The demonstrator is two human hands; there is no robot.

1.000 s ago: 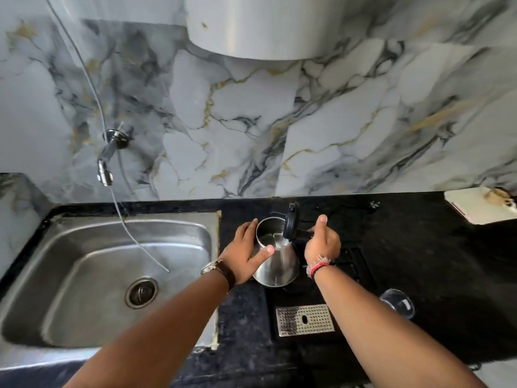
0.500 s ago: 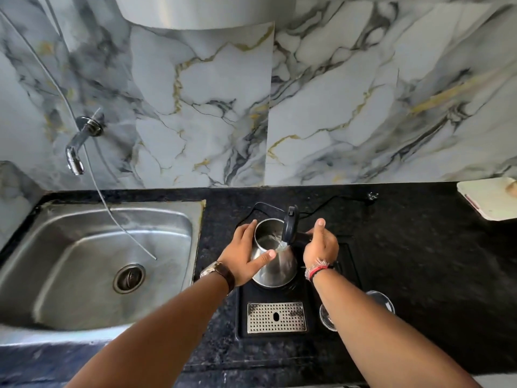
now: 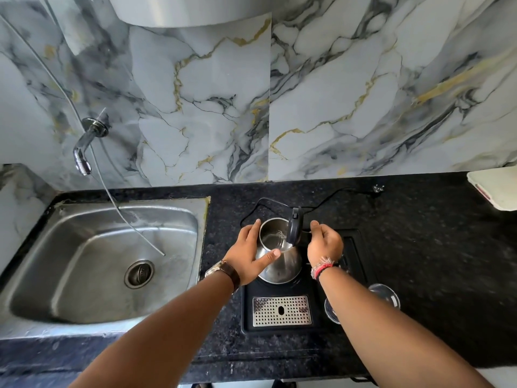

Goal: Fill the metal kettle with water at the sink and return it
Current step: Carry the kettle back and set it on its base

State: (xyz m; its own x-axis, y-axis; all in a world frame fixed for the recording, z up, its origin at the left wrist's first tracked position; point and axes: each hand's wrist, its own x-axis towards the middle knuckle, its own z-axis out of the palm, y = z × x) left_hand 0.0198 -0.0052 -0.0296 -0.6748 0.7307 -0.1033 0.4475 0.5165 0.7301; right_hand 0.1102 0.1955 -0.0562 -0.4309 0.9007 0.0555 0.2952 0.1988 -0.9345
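Observation:
The metal kettle (image 3: 282, 264) stands on a black tray (image 3: 305, 326) on the dark counter, right of the sink. Its black lid (image 3: 295, 226) is flipped up, and water shows inside. My left hand (image 3: 249, 254) cups the kettle's left side, thumb across its front. My right hand (image 3: 324, 245) is closed on the black handle at the kettle's right. The steel sink (image 3: 92, 259) lies to the left, with a wall tap (image 3: 84, 152) above its back edge.
A thin hose (image 3: 117, 208) hangs from the wall into the sink. A perforated metal grate (image 3: 282, 310) sits in the tray's front. A clear glass lid (image 3: 384, 296) lies right of the tray. A black cord (image 3: 335, 196) runs behind the kettle. A white object (image 3: 495, 189) sits far right.
The view has shifted so the sink and counter sit further right in frame. Both hands stay on the kettle, which has settled onto the black tray.

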